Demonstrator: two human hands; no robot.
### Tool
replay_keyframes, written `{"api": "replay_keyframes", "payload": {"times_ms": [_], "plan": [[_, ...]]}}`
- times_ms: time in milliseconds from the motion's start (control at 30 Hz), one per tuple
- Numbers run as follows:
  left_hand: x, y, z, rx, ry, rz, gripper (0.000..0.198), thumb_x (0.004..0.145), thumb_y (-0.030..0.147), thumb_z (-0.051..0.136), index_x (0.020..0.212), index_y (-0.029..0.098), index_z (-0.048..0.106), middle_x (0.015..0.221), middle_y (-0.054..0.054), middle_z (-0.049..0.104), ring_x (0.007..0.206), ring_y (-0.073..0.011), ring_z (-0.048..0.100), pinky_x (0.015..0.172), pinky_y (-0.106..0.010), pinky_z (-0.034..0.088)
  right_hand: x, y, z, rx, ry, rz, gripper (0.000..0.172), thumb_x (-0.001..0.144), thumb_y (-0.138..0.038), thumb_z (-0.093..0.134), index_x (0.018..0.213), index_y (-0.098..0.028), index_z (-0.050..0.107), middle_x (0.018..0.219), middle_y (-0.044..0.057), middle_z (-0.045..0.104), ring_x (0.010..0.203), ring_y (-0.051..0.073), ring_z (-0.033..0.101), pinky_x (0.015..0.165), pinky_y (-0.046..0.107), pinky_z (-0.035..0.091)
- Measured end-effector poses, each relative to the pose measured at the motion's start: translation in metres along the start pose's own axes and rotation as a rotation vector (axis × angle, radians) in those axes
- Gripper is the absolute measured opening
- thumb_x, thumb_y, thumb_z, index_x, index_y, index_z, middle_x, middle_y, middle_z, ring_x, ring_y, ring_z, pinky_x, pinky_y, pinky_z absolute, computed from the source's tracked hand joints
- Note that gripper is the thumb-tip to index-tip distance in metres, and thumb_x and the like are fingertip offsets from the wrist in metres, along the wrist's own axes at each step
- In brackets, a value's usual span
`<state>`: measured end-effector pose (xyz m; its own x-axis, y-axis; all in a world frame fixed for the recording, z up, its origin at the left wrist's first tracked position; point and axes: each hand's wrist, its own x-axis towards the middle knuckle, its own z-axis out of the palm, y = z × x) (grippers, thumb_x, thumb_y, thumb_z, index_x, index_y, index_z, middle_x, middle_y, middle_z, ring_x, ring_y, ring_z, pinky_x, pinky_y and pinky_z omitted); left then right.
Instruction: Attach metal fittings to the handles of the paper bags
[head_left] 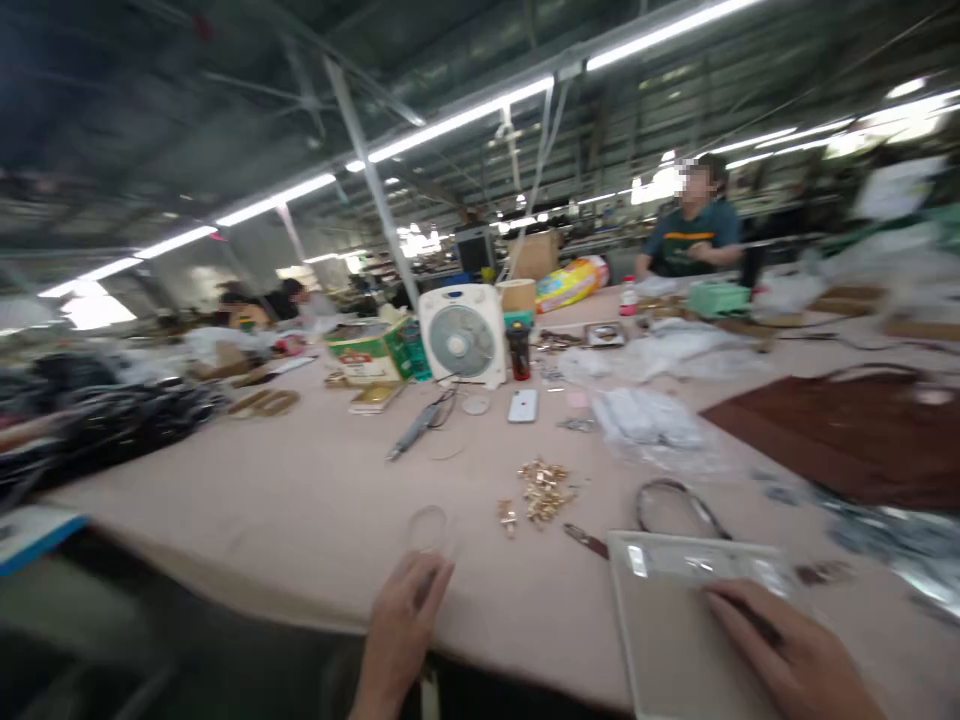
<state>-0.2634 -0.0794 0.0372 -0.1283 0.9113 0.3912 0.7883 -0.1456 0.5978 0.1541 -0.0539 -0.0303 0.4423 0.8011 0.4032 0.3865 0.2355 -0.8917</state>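
My left hand (pixel 405 615) is over the front edge of the pink-covered table (pixel 300 500), its fingers bent together on something small and dark that I cannot make out. Just beyond it lies a thin ring-shaped loop (pixel 427 527). On the right, my right hand (pixel 784 640) reaches over a light flat tray (pixel 660 620), fingers close together around something dark, too blurred to name. Between the hands, farther back, are a pile of small gold metal pieces (pixel 544 490) and a smaller group (pixel 507 516). A dark strap (pixel 586 540) touches the tray's left side.
Farther back stand a white fan (pixel 463 337), a dark bottle (pixel 518 350) and a green box (pixel 367 352). A phone (pixel 523 406) and grey tool (pixel 414 432) lie nearer. Brown material (pixel 840 430) covers the right side. A person (pixel 691 225) sits across the table.
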Motion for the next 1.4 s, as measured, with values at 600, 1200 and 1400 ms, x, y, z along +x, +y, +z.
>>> {"api": "replay_keyframes", "payload": {"times_ms": [600,1200,1400], "plan": [[0.031,0.159,0.162,-0.596,-0.854,0.116,0.024,0.091,0.035,0.064,0.083,0.016,0.077,0.073,0.002,0.069,0.071,-0.0137,0.059,0.066,-0.02,0.041,0.017,-0.004,-0.041,-0.003,-0.432,-0.001,0.038,0.094,-0.046,0.067,0.126,-0.025,0.072,0.116,0.01,0.075,0.096,0.025,0.072,0.084,0.034,0.061],[0.027,0.162,0.161,-0.277,-0.82,0.248,0.032,0.095,0.044,0.065,0.115,0.02,0.073,0.089,-0.005,0.077,0.085,-0.0228,0.069,0.075,-0.027,0.047,0.016,-0.016,-0.033,-0.066,-0.623,-0.246,0.011,0.101,-0.028,0.063,0.099,-0.024,0.073,0.095,0.006,0.075,0.091,0.022,0.07,0.084,0.035,0.057],[0.033,0.168,0.167,-0.174,-0.837,0.408,0.023,0.101,0.037,0.056,0.112,0.029,0.074,0.1,-0.003,0.08,0.093,-0.0244,0.073,0.077,-0.029,0.047,0.015,-0.015,-0.034,-0.065,-0.637,-0.233,0.011,0.102,-0.026,0.062,0.099,-0.026,0.072,0.097,0.005,0.074,0.091,0.023,0.07,0.082,0.034,0.055]]}}
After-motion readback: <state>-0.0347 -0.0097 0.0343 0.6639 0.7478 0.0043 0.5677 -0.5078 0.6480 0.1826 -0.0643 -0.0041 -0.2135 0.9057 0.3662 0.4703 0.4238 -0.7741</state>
